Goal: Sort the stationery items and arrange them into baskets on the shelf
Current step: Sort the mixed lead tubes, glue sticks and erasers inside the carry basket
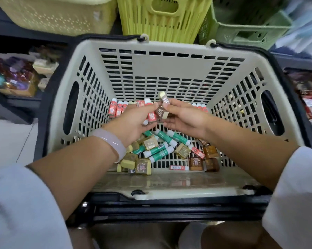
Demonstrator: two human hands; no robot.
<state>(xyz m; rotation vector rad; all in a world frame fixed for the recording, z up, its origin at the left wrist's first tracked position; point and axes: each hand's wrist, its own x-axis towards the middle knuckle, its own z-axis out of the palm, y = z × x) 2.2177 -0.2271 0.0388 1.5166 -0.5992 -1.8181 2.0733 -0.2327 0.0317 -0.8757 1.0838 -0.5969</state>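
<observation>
Basket (171, 67), beige, slotted, fills centre view; loose stationery heaped at 6 o'clock on its floor. Left hand (131, 123) pinches red-sleeved eraser (151, 116); right hand (184, 117) grasps brown-sleeved erasers (162, 112), one poking toward 12. Small, light, rubbery blocks with slick paper sleeves, probably best pinched across the sleeve. Green glue sticks (158, 150) lie below.

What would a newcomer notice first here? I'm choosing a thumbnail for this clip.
First, the two hands meeting mid-frame: the left hand and the right hand both pinch brown-sleeved erasers over the big beige basket. Below them, green glue sticks lie heaped on the basket floor; red erasers line its far wall.
</observation>
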